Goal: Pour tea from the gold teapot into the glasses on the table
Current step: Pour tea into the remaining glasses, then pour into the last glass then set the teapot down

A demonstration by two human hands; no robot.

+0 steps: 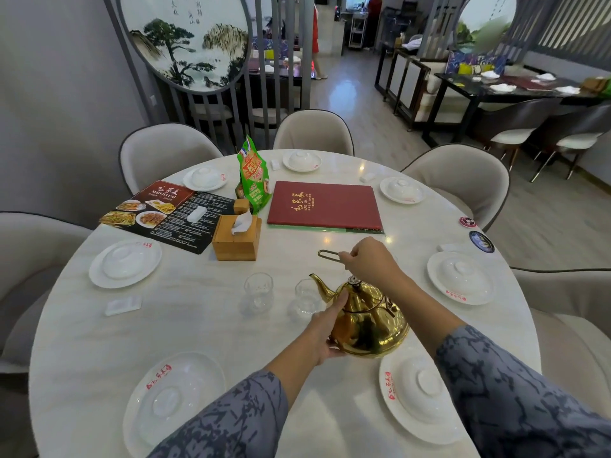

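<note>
Steadying the gold teapot [370, 322] from two sides, the person looks set to begin pouring. Their left hand [325, 332] lies flat against the pot's belly, fingers [340, 302] stretched out toward the spout rather than curled — a brace, I'd guess, so the pot doesn't swing. Their right hand [370, 262] is closed on the wire handle [327, 255], pinching it above and beyond the lid knob, which is where the lifting and tipping would come from.

The pot sits near the table [198, 325] edge, between the two hands; whether its base is touching the marble or just raised, I cannot tell. Its spout points away, toward the near glass [305, 297], which stands just beyond the left fingertips. A second glass [259, 290] stands beside that one, further to the left of those fingertips. Both look empty, so pouring seems not yet begun.

Beyond the right hand's knuckles lies a red menu [325, 204], well clear of the spout.
</note>
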